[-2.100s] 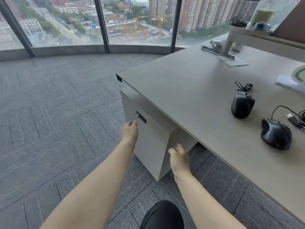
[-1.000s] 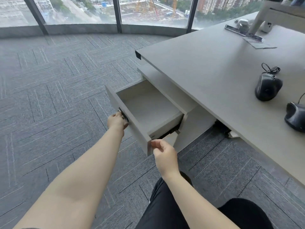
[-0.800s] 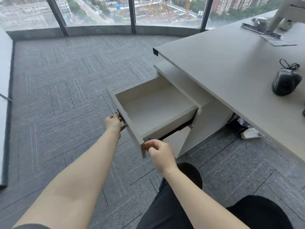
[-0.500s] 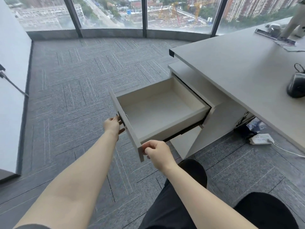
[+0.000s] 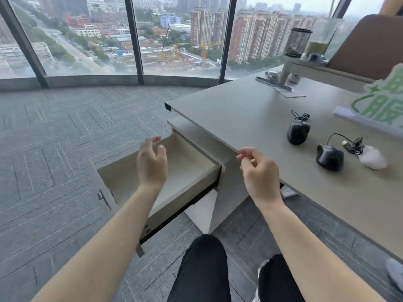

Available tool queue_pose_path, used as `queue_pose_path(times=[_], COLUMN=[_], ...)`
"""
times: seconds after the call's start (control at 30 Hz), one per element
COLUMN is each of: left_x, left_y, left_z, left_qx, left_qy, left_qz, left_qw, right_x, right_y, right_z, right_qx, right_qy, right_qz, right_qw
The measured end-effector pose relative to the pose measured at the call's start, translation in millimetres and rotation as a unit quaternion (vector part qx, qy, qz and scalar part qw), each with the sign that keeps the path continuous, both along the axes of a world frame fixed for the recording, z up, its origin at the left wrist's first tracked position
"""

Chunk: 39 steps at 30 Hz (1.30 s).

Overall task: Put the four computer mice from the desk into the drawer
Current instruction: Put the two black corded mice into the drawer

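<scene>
head view | drawer (image 5: 174, 171) lower centre now fully out, empty | left hand (image 5: 151, 164) and right hand (image 5: 259, 173) off its front, raised, fingers loose, holding nothing | three mice (image 5: 330, 157) visible right on bench (image 5: 239, 118), fourth unseen | next: pick-up

head-worn view, angled down, desk (image 5: 250, 118) right

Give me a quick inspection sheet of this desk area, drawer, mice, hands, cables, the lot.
Surface: grey desk, mostly bare.
Job's things: drawer open, empty; two black mice and a white mouse visible on the desk; no fourth seen.
Clutter: mesh pen cup, green-lettered sign.
Hands: left hand and right hand open, empty.
Cables: mouse cords bundled on the desk.
Surroundings: carpet, windows.
</scene>
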<state>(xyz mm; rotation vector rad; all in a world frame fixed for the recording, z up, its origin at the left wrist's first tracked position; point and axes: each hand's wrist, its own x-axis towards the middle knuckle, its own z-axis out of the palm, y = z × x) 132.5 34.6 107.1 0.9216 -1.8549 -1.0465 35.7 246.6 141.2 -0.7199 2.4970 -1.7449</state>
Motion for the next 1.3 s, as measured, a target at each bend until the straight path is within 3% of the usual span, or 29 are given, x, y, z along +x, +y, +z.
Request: queue_pose_path(times=[0.1, 0.2, 0.33, 0.57, 0.73, 0.83, 0.93, 1.13, 1.3], left_x=[-64, -127, -203, -300, -322, -322, -308, -241, -169], left_y=[53, 108, 167, 206, 211, 207, 191, 140, 87], left_z=[25, 43, 49, 36, 32, 29, 34, 90, 141], left_qx=[-0.018, -0.032, -0.058, -0.091, -0.158, -0.14, -0.081, -0.106, -0.12], left_qy=[-0.003, -0.037, -0.105, -0.235, -0.261, -0.236, -0.151, 0.048, 0.116], left_qz=[-0.118, -0.23, -0.314, -0.292, -0.23, -0.223, -0.231, -0.197, -0.157], left_qw=[0.993, 0.972, 0.942, 0.923, 0.924, 0.935, 0.958, 0.974, 0.973], right_x=[-53, -98, -142, -178, -190, -193, -196, -170, -130], right_y=[46, 91, 125, 132, 135, 139, 139, 103, 47], right_z=[25, 30, 15, 5, 3, -4, -5, 46, 101], right_qx=[0.02, 0.139, 0.301, 0.397, 0.408, 0.398, 0.36, 0.139, 0.0], right_qy=[0.077, 0.115, 0.051, -0.008, -0.004, 0.034, 0.053, 0.14, 0.174], right_qz=[-0.123, -0.208, -0.237, -0.211, -0.209, -0.217, -0.211, -0.172, -0.102], right_qw=[0.989, 0.961, 0.922, 0.893, 0.889, 0.89, 0.907, 0.965, 0.98])
